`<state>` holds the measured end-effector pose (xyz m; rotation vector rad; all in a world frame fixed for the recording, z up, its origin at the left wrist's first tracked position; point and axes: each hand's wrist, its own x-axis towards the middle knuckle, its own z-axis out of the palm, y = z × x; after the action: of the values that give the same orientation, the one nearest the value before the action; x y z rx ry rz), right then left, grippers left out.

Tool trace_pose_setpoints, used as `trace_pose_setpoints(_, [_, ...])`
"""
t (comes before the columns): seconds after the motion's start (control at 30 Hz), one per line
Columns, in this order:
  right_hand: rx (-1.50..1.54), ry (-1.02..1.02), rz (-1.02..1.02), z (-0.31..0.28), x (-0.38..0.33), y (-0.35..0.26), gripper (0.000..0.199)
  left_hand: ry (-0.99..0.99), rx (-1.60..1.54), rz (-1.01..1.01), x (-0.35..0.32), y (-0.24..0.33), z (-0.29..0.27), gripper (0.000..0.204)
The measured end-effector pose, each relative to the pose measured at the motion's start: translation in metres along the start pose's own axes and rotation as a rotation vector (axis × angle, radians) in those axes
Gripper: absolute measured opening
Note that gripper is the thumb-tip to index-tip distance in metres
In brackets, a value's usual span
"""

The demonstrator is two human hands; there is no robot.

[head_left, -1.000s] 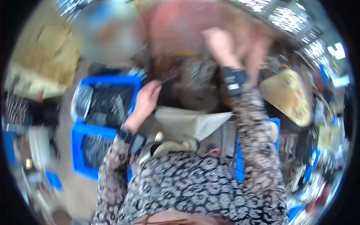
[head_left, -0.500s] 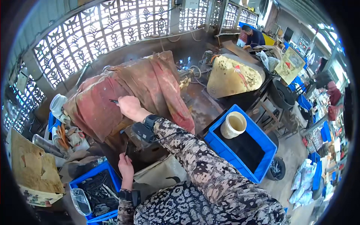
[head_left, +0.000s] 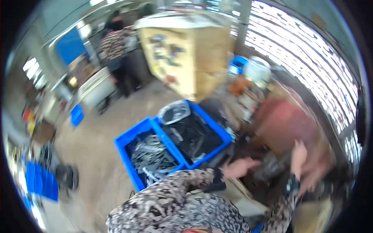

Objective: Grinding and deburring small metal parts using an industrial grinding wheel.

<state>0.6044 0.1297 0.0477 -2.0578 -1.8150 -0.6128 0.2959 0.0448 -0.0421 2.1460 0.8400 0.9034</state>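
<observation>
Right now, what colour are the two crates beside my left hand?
Bright blue crates, seen in the head view.

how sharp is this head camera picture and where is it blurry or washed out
Head view: soft with motion blur throughout, worst at the left hand and right hand; the blue crates read clearer; the lattice window glares white; fisheye bends edges near the rim.

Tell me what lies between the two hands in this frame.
In the head view, a dark, blurred object sits between the left hand and right hand; its kind cannot be told.
</observation>
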Motion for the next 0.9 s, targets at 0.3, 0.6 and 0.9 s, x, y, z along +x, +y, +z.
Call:
trace_pose_setpoints(0.3, [0.079, -0.057, 0.061, -0.022, -0.001, -0.002, 0.037, -0.051, 0.177, -0.024, -0.003, -0.023, 0.043, 0.041])
trace_pose_setpoints(0.6, [0.078, -0.051, 0.089, -0.023, 0.005, -0.004, 0.039, -0.027, 0.207, 0.028, 0.008, -0.031, 0.044, 0.023])
trace_pose_setpoints(0.9, [0.102, -0.105, 0.123, -0.034, 0.001, -0.014, 0.039, 0.026, 0.260, 0.026, 0.003, -0.042, 0.057, 0.019])
